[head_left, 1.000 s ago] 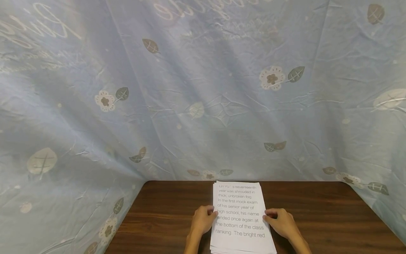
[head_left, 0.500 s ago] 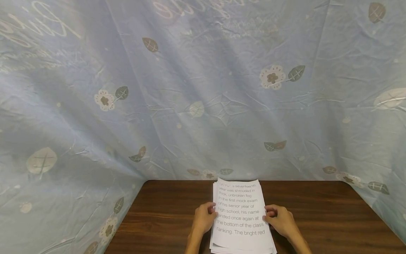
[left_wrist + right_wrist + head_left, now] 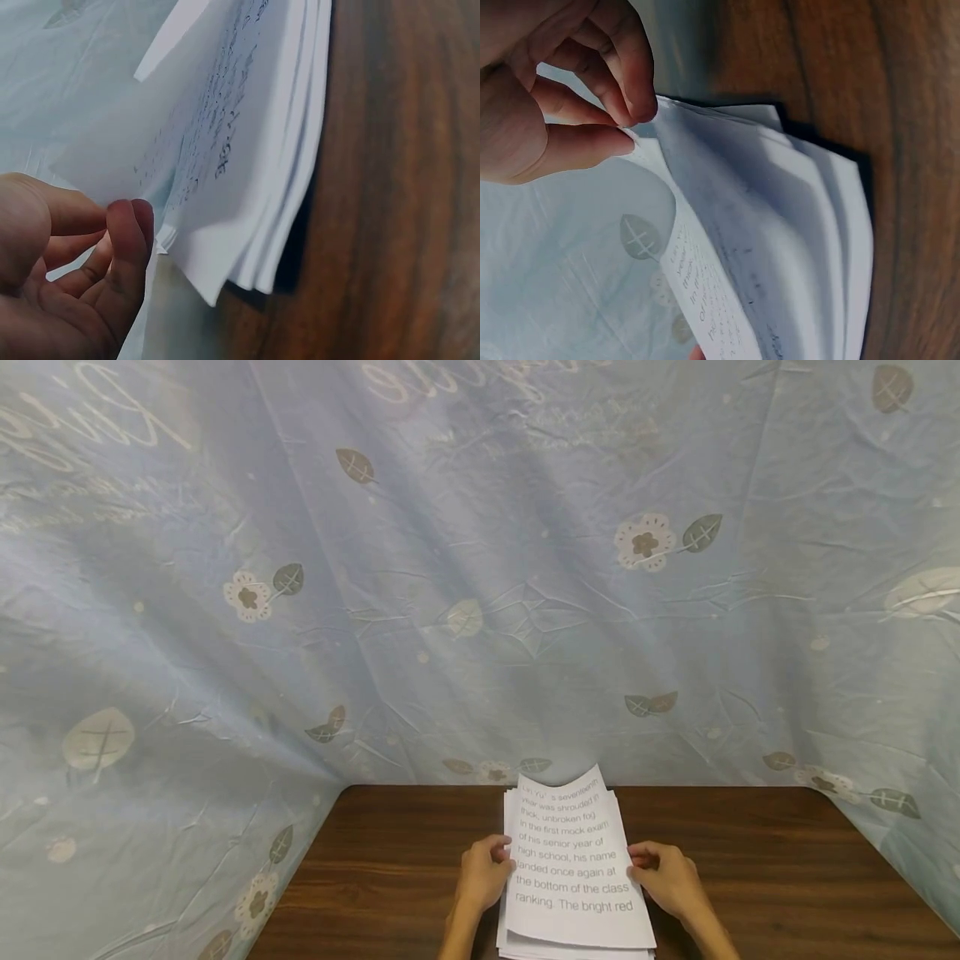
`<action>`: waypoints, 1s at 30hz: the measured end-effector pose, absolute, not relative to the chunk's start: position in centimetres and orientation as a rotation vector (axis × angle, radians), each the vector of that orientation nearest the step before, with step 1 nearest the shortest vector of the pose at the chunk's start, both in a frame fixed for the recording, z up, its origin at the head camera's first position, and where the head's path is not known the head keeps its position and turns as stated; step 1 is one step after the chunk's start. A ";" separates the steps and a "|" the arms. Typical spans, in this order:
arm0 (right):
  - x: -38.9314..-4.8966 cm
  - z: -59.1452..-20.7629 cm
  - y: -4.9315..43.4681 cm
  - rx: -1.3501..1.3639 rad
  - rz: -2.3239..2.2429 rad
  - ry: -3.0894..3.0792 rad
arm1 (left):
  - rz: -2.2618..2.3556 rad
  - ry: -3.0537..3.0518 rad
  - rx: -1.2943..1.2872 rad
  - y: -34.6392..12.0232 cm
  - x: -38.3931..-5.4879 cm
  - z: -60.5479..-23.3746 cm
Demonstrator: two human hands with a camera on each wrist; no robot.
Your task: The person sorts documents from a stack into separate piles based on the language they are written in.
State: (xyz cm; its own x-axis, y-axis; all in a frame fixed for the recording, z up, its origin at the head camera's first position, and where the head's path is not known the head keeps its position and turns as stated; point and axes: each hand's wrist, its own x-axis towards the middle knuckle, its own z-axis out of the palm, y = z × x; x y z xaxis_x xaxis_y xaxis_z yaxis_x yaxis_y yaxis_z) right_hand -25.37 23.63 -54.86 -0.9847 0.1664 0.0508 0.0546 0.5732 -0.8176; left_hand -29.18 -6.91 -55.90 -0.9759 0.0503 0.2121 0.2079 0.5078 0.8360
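A printed paper sheet lies raised and bowed over a stack of paper, its far edge curling up, highest at the right corner. My left hand pinches the sheet's left edge between thumb and fingertips. On the opposite side my right hand pinches the right edge; the right wrist view shows its thumb and fingertips meeting on the paper. Beneath the top sheet, the left wrist view shows several more sheets fanned slightly apart. Most of the stack's upper face is hidden by the sheet.
A dark brown wooden table carries the paper, and its surface extends to both sides. Pale blue cloth printed with leaves and flowers hangs behind the table and along its sides.
The top sheet has come up off the stack, its far edge now curled upward and its near edge separated from the sheets below. Both hands have barely moved.
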 end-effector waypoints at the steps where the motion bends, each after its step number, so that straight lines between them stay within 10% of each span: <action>1: -25.3 -54.7 23.7 -0.185 1.369 -2.681 | -1.473 -2.583 -0.220 -6.9 -29.2 -55.8; 30: -24.7 -52.7 24.1 -0.200 1.436 -2.649 | -1.757 -2.475 -0.180 -6.8 -28.5 -53.9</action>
